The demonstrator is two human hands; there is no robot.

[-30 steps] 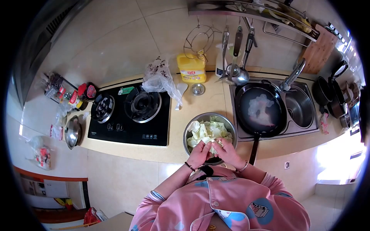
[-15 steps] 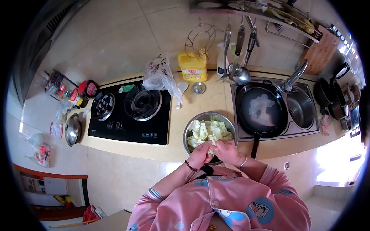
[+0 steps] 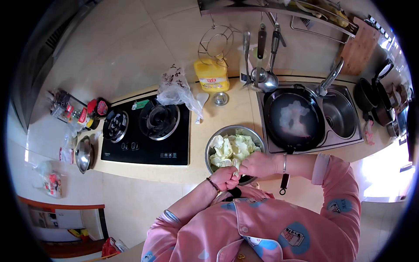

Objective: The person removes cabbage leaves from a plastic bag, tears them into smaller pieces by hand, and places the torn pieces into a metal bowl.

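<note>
A steel bowl [image 3: 207,153] full of torn pale-green cabbage leaves [image 3: 231,147] stands at the counter's front edge. Over its near rim, my left hand [image 3: 223,179] is closed, a beaded bracelet at its wrist. My right hand [image 3: 257,165] touches it from the right, fingers closed, with a bangle on that wrist. A small bit of cabbage leaf [image 3: 236,173] shows between the two hands; my fingers hide most of it. Right of the bowl, a black wok [image 3: 273,135] holding water and something whitish rests over the left sink basin, its handle jutting out past the counter's edge.
On the left is a black gas hob [image 3: 144,150], a plastic bag [image 3: 172,89] overlapping its back corner. A yellow jug [image 3: 212,78] stands by the wall. The sink's right basin [image 3: 338,115] and tap [image 3: 329,81] lie beyond the wok. Utensils [image 3: 261,43] hang above.
My right forearm has swung outward to the right, over the wok handle. Both hands have shifted slightly lower, still together at the bowl. The whole view has turned a little.
</note>
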